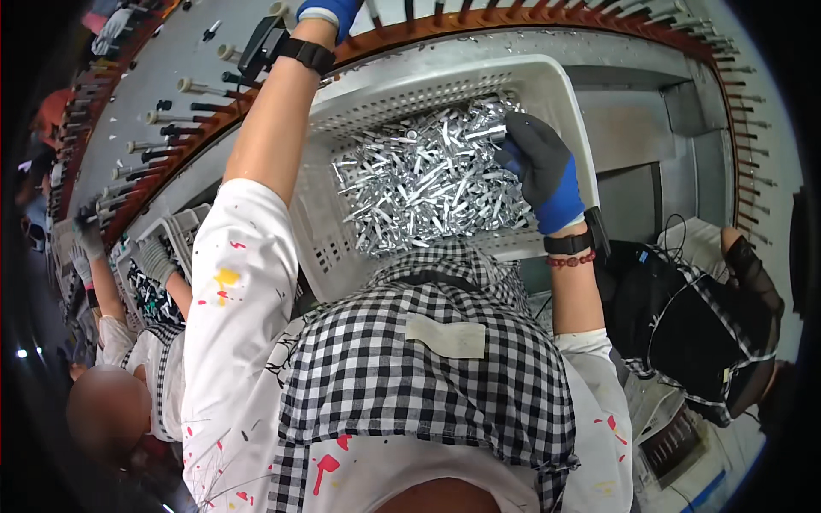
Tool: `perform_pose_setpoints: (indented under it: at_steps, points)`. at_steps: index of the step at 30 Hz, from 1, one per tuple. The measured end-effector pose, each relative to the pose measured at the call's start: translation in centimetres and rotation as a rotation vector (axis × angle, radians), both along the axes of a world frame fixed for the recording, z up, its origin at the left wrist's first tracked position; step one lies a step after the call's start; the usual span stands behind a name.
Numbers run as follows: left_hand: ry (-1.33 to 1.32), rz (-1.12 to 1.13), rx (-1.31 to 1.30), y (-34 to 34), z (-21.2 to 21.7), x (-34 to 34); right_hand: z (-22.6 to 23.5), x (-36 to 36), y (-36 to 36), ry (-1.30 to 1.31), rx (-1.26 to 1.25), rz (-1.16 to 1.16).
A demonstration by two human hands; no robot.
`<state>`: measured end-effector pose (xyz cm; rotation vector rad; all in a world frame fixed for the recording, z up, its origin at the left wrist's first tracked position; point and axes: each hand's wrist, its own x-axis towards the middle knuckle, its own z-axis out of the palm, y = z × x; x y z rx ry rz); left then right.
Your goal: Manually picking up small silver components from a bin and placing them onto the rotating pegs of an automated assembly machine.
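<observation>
A white perforated plastic basket [547, 85] sits in front of me, tilted toward my body. Many small shiny silver tube-like parts [436, 179] lie heaped inside it. My right hand [543, 167], in a grey and blue glove, is over the basket's right side, fingers closed around a silver cylindrical part [487, 132] that pokes out to the left. My left hand [332, 13], in a blue glove, reaches far forward beyond the basket to the row of pegs. The picture's top edge cuts off its fingers, so what they hold is hidden.
An orange-brown rail [479, 19] with upright pegs curves along the far side and down the right. More pegs [201, 87] with pale and dark tops stand at left. A co-worker's gloved hand [154, 259] is over a crate at left; another person [701, 329] sits at right.
</observation>
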<state>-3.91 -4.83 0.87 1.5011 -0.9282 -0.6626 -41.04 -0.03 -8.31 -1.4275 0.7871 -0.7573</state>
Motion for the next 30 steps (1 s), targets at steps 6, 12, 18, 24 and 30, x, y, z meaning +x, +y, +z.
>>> perform_pose_setpoints:
  at_steps: [6, 12, 18, 24, 30]
  points:
    - [-0.43, -0.413, 0.082, 12.2, 2.8, -5.7, 1.9, -0.6, -0.9, 0.203, 0.415, -0.328]
    - [-1.137, -0.038, -0.161, 7.2, -1.4, -0.9, 3.2, -0.1, -0.6, 0.025, 0.393, -0.289]
    - [-0.154, -0.173, -0.05, -4.3, 0.8, -0.5, 4.6, -1.5, 0.8, -0.021, 0.327, -0.218]
    - [-0.374, -0.175, 0.211, 1.8, 1.1, -6.4, 8.1, -16.5, 6.0, 0.349, 0.151, -0.523]
    - [-0.617, -0.819, -0.238, 11.9, -2.3, -11.4, 3.3, -35.2, 19.4, 0.928, 0.278, -0.864]
